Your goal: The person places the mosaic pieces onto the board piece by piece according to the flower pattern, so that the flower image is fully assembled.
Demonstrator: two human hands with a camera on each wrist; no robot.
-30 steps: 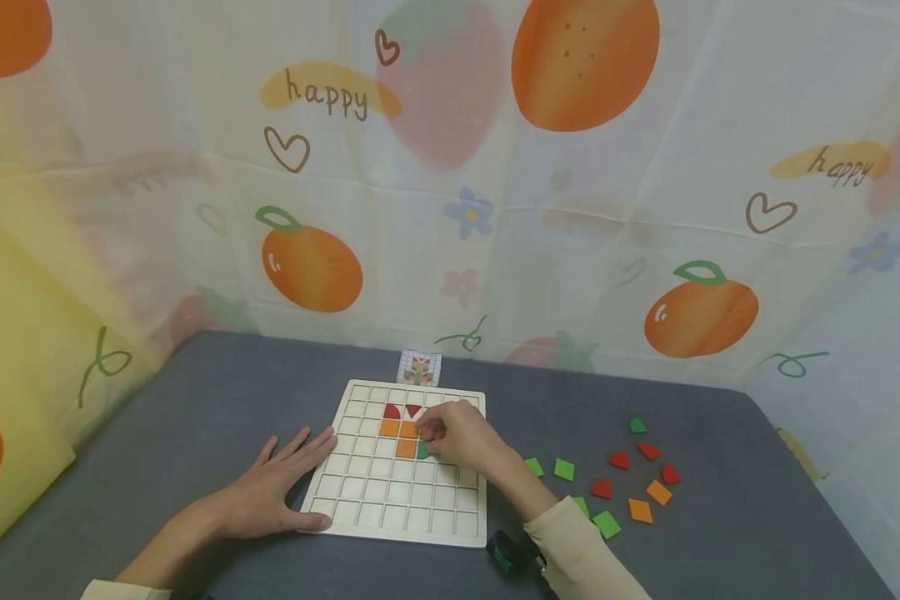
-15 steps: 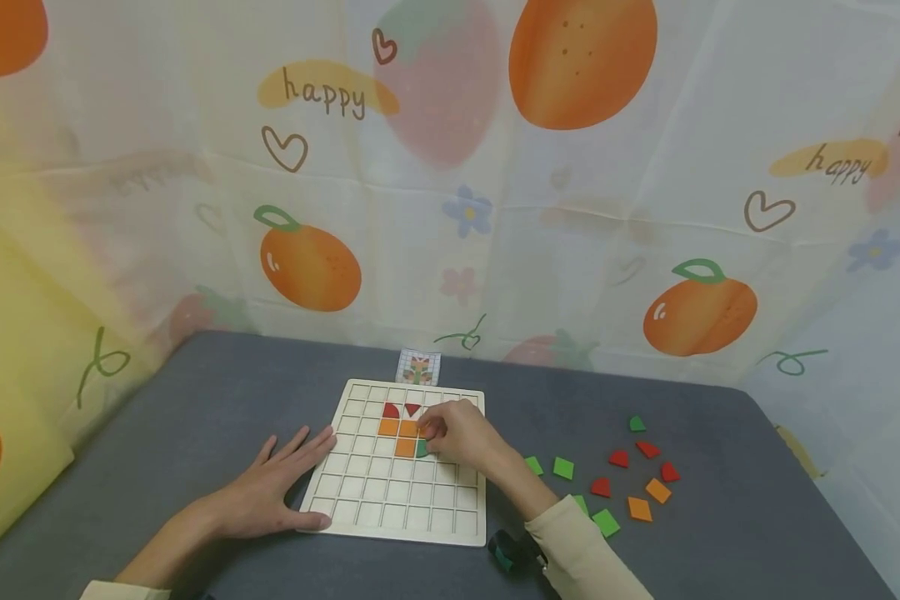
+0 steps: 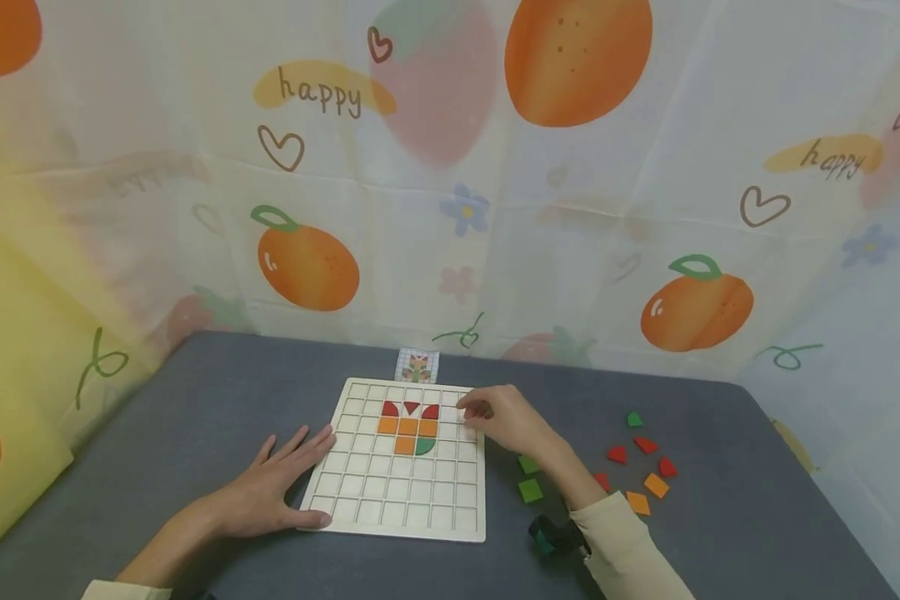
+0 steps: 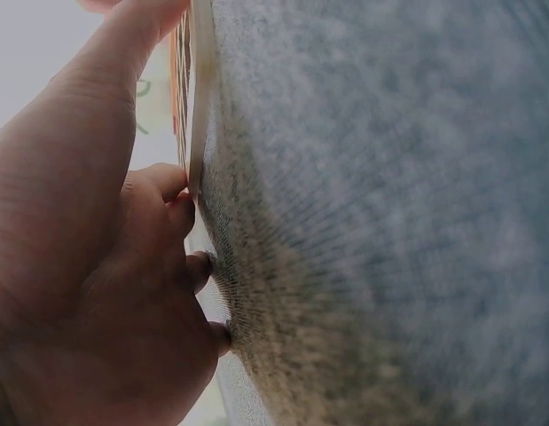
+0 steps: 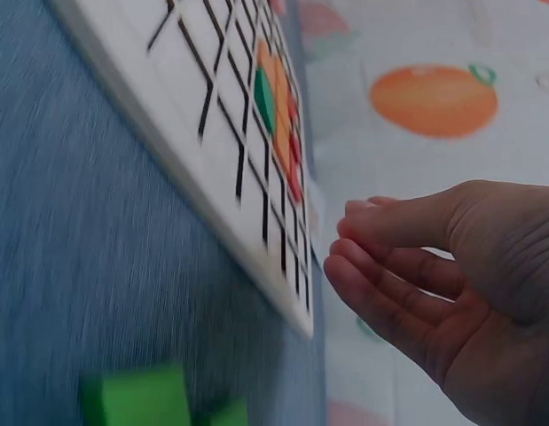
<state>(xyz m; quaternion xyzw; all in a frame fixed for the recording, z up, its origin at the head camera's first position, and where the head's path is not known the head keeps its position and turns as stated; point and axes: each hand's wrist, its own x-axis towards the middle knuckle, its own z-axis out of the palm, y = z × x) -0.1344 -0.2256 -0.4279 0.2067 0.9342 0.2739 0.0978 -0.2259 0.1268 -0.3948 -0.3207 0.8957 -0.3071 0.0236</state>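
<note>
A white gridded board [image 3: 367, 492] lies on the grey table. Near its upper middle sit a red triangle [image 3: 412, 408] between two red rounded pieces, a row of orange squares [image 3: 407, 427], one more orange square below, and a green quarter-round piece [image 3: 425, 447]. My left hand [image 3: 262, 492] rests at the board's left edge, fingers spread, thumb at the near corner. In the left wrist view its fingertips [image 4: 199, 271] touch down beside the board edge. My right hand [image 3: 506, 421] hovers over the board's right edge, fingers loosely bent, with nothing between thumb and fingertips in the right wrist view.
Right of the board lie loose green squares [image 3: 530, 490], several red pieces [image 3: 645, 445], orange pieces [image 3: 638, 503] and a dark green piece [image 3: 634, 420]. A small pattern card [image 3: 417, 367] stands behind the board. A fruit-print curtain [image 3: 465, 275] hangs behind the table.
My right hand has left the pattern and moved right to the board's edge. The right-hand orange square, the right red piece and the whole green piece now show. The left hand has stayed put.
</note>
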